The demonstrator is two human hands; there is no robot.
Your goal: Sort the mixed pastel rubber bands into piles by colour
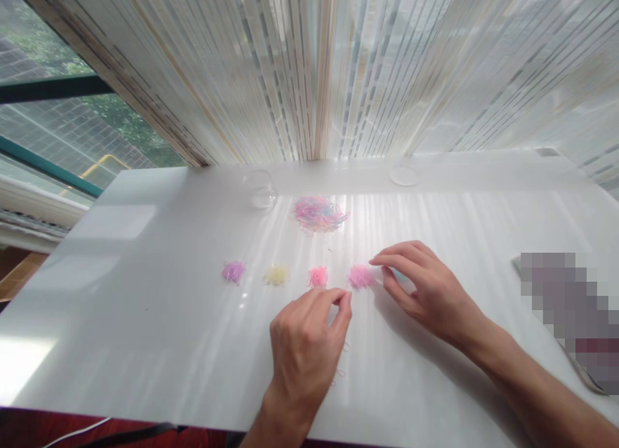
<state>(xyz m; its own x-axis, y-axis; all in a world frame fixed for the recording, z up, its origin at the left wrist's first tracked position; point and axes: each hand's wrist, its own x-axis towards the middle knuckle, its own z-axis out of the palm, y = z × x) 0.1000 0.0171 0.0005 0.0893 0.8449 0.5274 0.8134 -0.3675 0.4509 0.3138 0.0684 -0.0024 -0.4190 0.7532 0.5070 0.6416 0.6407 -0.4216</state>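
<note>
Small piles of thin loops lie in a row on the white table [159, 293]: purple [234, 272], yellow [276, 275], bright pink [318, 277] and light pink [360, 276]. A bluish pile [399, 275] shows partly behind my right hand [420, 287], whose fingers are apart at the right edge of the light pink pile. My left hand [309, 335] is just below the bright pink pile, thumb and forefinger pinched together; anything between them is too small to make out. Farther back lies a larger mixed-colour pile [319, 214]. A few loose loops [341, 373] lie right of my left hand.
A clear round container [264, 197] stands at the back left and a clear disc [403, 176] lies at the back right. A blurred-out flat object [565, 319] rests at the right. Striped curtains [309, 74] hang behind the table.
</note>
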